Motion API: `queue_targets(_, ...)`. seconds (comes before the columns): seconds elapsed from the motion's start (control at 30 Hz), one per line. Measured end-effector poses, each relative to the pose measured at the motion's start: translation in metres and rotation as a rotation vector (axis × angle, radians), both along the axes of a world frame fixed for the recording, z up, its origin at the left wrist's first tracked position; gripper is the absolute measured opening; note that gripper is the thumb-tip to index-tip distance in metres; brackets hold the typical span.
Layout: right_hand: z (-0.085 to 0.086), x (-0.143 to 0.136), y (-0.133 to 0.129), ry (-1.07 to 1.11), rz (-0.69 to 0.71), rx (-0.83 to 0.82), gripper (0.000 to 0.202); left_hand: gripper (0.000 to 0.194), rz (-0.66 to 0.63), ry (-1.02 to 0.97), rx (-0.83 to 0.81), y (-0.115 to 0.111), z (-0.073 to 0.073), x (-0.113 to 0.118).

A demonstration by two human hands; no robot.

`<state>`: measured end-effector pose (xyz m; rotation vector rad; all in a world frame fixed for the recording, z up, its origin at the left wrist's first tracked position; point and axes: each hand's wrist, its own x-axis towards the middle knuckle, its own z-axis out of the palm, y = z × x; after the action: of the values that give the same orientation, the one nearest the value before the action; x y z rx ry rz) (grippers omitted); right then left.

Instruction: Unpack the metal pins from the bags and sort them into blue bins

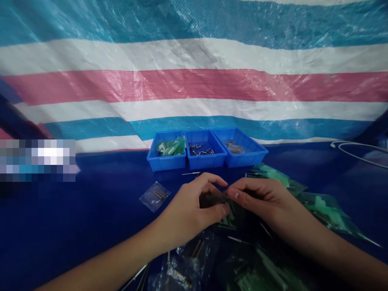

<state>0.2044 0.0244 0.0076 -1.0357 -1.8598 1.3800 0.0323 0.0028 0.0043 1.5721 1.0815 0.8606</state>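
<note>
Between my two hands, above the blue table, is a small clear plastic bag (229, 218) with pale green, stick-like pieces in it. My left hand (194, 208) curls around the bag's left side, with the thumb pressed along it and the index finger arched above. My right hand (268, 198) pinches the bag's top edge between thumb and fingertips. Its other fingers are folded in and partly hidden. Below my hands lie clear bags of screws (197, 248) and bags of pale green pieces (251, 279), dim in shadow.
Three blue bins stand behind: the left bin (167, 163) holds green bags, the middle bin (207, 161) loose screws, the right bin (248, 159) clear bags. A small screw bag (155, 197) lies left, green bags (329, 210) right. A white cable (357, 152) lies far right. Striped sheeting (194, 85) hangs behind.
</note>
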Motion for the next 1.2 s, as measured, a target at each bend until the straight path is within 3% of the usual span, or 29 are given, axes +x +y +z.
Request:
queue_targets(0.2,-0.0008,-0.0015,0.0005,0.037,0.005,-0.078,0.018,0.028,-0.019,0.037,0.017,-0.0024,0.0015,0.0000)
queue_targets(0.67,-0.0002,-0.0024,-0.0027,0.132,0.192,-0.244,0.023,0.025,0.045,-0.090,0.007,0.0006,-0.0019,-0.0010)
queue_targets(1.0,-0.0031,-0.0017,-0.0014,0.080,0.145,-0.192,0.017,0.023,0.083,-0.090,0.032,0.0003,0.0016,0.0009)
queue_targets(1.2,-0.0003,-0.0003,-0.0021,0.094,0.162,-0.197,0.026,0.025,0.087,-0.101,0.032,-0.0013,0.0013,0.0009)
